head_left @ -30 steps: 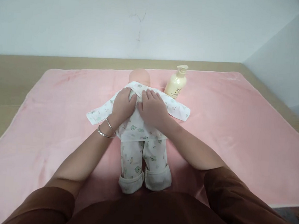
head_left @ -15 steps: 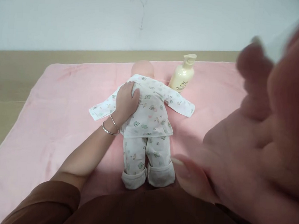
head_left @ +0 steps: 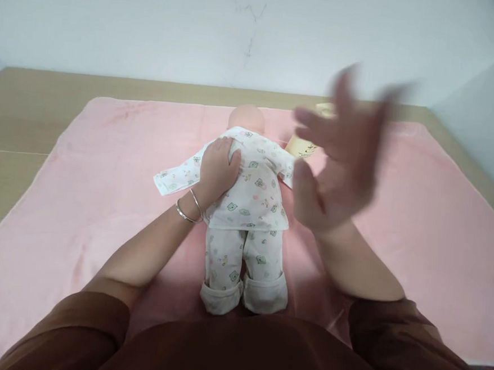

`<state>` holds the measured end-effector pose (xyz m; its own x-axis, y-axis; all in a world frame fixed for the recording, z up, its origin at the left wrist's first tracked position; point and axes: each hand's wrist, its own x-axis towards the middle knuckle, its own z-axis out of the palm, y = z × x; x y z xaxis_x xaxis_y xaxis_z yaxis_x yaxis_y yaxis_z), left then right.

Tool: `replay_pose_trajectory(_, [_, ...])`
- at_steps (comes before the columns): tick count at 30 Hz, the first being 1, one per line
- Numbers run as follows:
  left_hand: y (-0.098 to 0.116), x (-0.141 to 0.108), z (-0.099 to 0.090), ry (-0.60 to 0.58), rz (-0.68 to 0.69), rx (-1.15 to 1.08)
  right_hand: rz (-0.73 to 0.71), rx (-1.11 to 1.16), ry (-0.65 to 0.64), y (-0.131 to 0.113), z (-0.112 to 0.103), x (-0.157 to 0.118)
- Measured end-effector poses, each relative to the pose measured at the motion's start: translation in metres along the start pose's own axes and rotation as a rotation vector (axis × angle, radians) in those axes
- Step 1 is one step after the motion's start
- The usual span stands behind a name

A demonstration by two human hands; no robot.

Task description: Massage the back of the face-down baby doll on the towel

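A baby doll point(head_left: 257, 191) lies on the pink blanket, its bald head at the far end and its legs toward me. It wears a white printed long-sleeved top and matching trousers with wide turned-up cuffs. My left hand point(head_left: 220, 166) rests flat on the left upper part of the doll's top, fingers laid out; a silver bangle circles that wrist. Raised above the doll's right side, my right hand point(head_left: 341, 163) is blurred by motion, its fingers spread and nothing in them. It partly hides a cream-yellow pump bottle point(head_left: 299, 148) and the doll's right sleeve.
The pink blanket point(head_left: 102, 197) covers most of a light wooden table point(head_left: 33, 97). Beyond the table's far edge stands a pale wall point(head_left: 135, 25) with a crack mark. The bottle stands close beside the doll's right shoulder.
My right hand has moved from close to the camera, at the right, down and forward to above the doll's right side. My left hand stays on the doll's top. The view has shifted slightly.
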<state>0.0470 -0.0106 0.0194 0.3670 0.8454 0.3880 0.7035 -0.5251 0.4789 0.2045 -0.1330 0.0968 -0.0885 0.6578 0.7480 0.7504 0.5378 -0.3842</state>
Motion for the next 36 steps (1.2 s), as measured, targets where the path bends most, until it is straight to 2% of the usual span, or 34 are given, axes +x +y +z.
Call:
replay_pose_trajectory(2, [0.005,-0.002,-0.003,0.0,0.016,0.035,0.056,-0.073,-0.045,0.013,0.025,0.003])
replay_pose_trajectory(6, [0.021,-0.014,-0.004,-0.02,0.026,0.135,0.26,-0.168,-0.243,0.032,0.06,0.001])
replay_pose_trajectory(11, [0.043,-0.031,-0.003,-0.074,-0.003,0.201,0.468,-0.248,-0.436,0.053,0.071,0.004])
replay_pose_trajectory(15, [0.034,-0.023,-0.004,-0.044,0.003,0.141,0.554,-0.368,-0.493,0.062,0.072,0.004])
replay_pose_trajectory(19, [0.005,0.003,-0.005,-0.047,-0.031,0.025,0.469,-0.45,-0.454,0.045,0.073,-0.004])
replay_pose_trajectory(22, [-0.004,0.013,-0.005,-0.076,-0.09,-0.036,0.415,-0.443,-0.437,0.036,0.076,-0.006])
replay_pose_trajectory(26, [0.015,-0.002,-0.002,-0.047,-0.062,0.048,0.476,-0.376,-0.439,0.051,0.075,0.005])
replay_pose_trajectory(30, [0.039,-0.023,-0.003,-0.053,-0.028,0.119,0.449,-0.358,-0.562,0.064,0.067,0.015])
replay_pose_trajectory(33, [0.038,-0.021,-0.01,-0.098,-0.02,0.114,0.354,-0.428,-0.611,0.05,0.059,0.014])
replay_pose_trajectory(36, [0.024,-0.007,-0.016,-0.143,-0.013,0.086,0.323,-0.494,-0.605,0.03,0.052,0.009])
